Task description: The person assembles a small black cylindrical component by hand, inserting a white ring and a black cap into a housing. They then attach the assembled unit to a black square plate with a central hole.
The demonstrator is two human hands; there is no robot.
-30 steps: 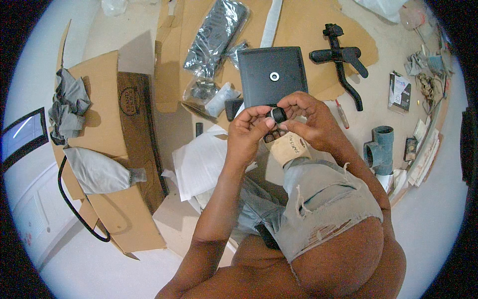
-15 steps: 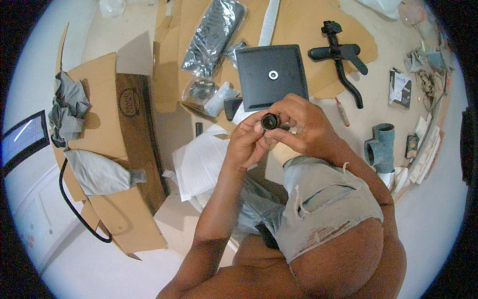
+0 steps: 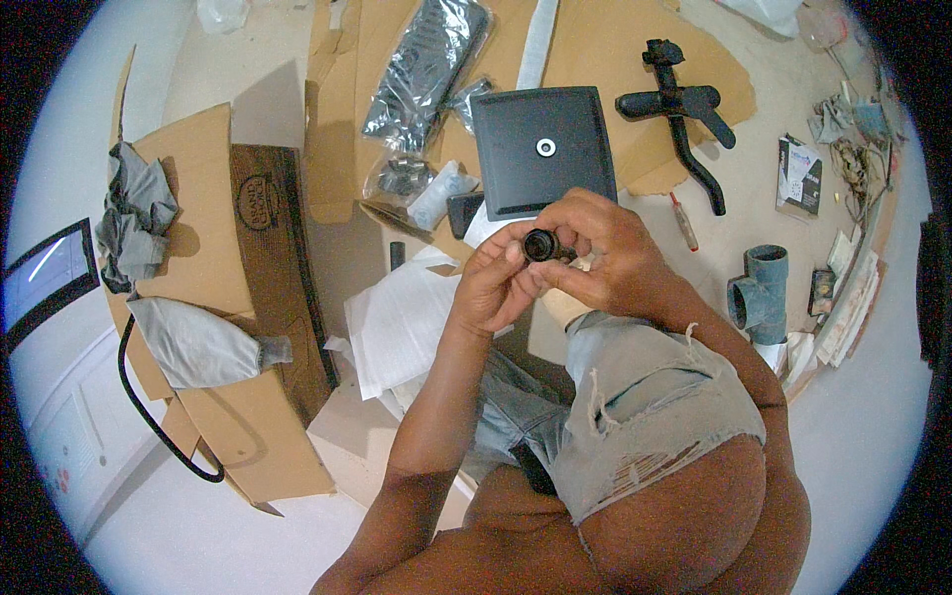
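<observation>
Between my two hands is a small black cylindrical fitting [image 3: 540,246], its hollow round end facing up. My left hand [image 3: 493,283] pinches it from the left with thumb and fingertips. From the right, my right hand [image 3: 605,243] closes its fingers and thumb around it, hiding its far side. Just beyond my hands lies a square black shower head [image 3: 543,183] with a pale ring at its centre. A black mixer tap [image 3: 679,104] with a curved spout rests to the far right, partly on flattened cardboard [image 3: 585,50].
At the left stands an open cardboard box [image 3: 203,213] with grey cloth [image 3: 139,213] and a black hose [image 3: 149,416] on it. Plastic-wrapped black parts [image 3: 426,74] lie at the back. A red-handled screwdriver [image 3: 684,223] and a grey pipe tee [image 3: 759,297] are at right.
Both hands keep the black fitting in almost the same place, with only a slight shift of the fingers. The surrounding things have not moved.
</observation>
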